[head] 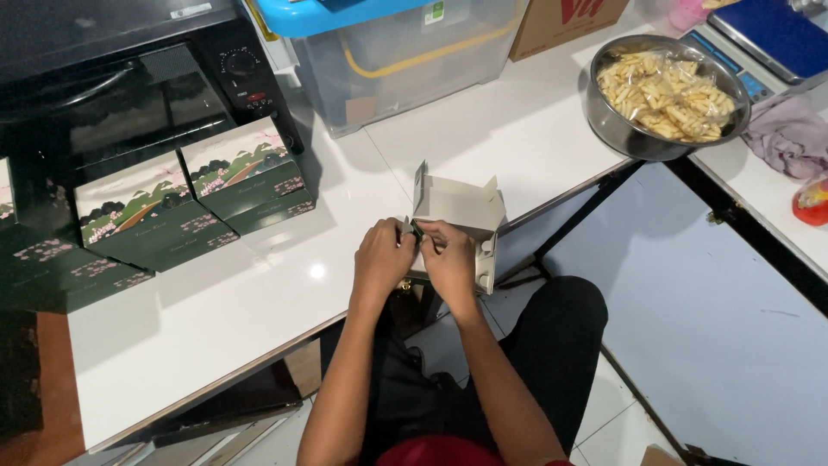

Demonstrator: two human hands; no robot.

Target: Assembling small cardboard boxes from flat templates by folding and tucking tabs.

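A: Fingers (405, 231) of both hands pinch a small green flap at the near edge of the half-folded cardboard box (461, 216)?

B: Confirmed. Left hand (382, 257) and right hand (448, 257) touch, closed on that flap. Box sits at the white surface's (259, 293) front edge.

A: Surroundings, left to right?

B: Dark green printed boxes (164, 216) before a black oven (129, 78); clear bin (405, 52); steel bowl (621, 129) holding bagged snack sticks (668, 95).
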